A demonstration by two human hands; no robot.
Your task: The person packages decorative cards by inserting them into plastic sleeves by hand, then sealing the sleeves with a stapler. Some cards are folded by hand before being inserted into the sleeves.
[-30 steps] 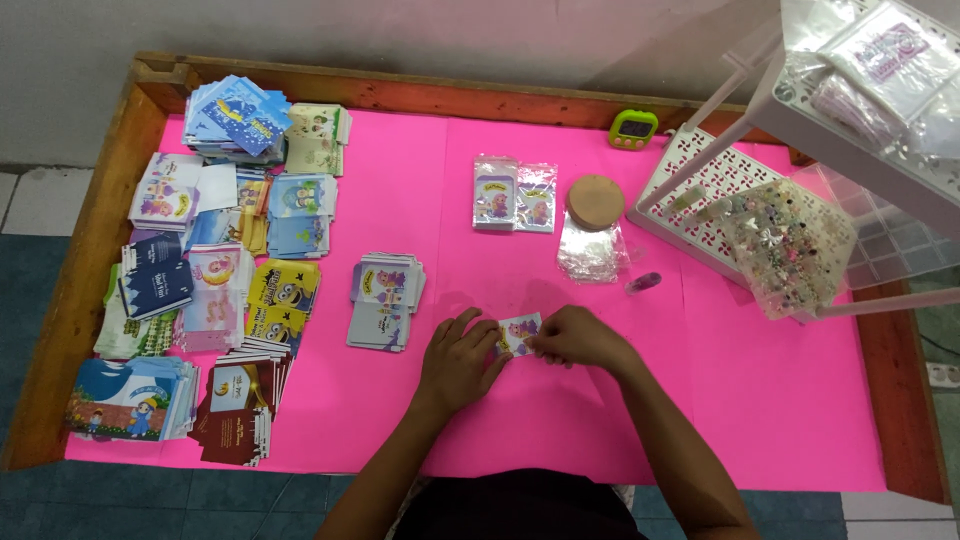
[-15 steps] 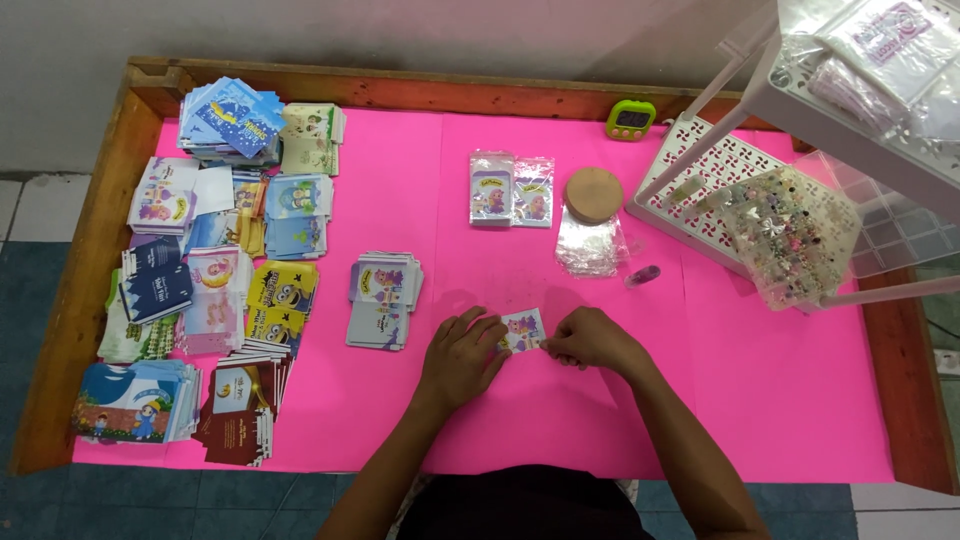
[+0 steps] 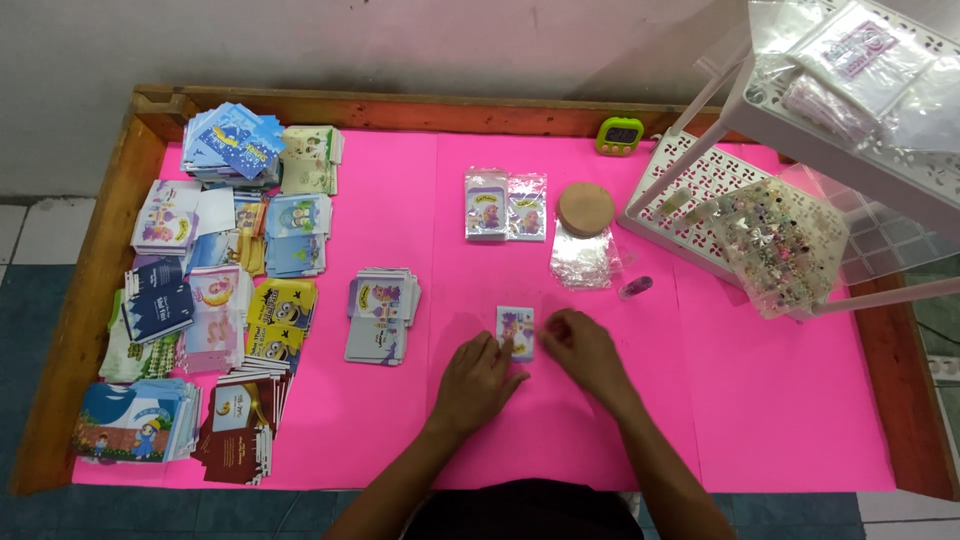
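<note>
small card (image 3: 515,332): printed paper in a clear, slightly shiny plastic sleeve, held flat between the left hand (image 3: 478,382) and right hand (image 3: 583,347)
table cover (image 3: 400,430): bright pink paper, matt and smooth
table frame (image 3: 70,300): brown wood, worn and dull
card stacks (image 3: 380,315): paper, faint gloss
round lid (image 3: 586,208): looks like cork, matt and grainy
clear sleeves (image 3: 585,258): thin plastic film, glossy and crinkled
rack (image 3: 700,190): white plastic, perforated, smooth
wall (image 3: 400,40): rough grey plaster

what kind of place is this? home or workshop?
Probably a small home craft or packing bench: stacks of printed cards along the pink tabletop, a white plastic rack holding clear bags, and both hands on one small card.
</note>
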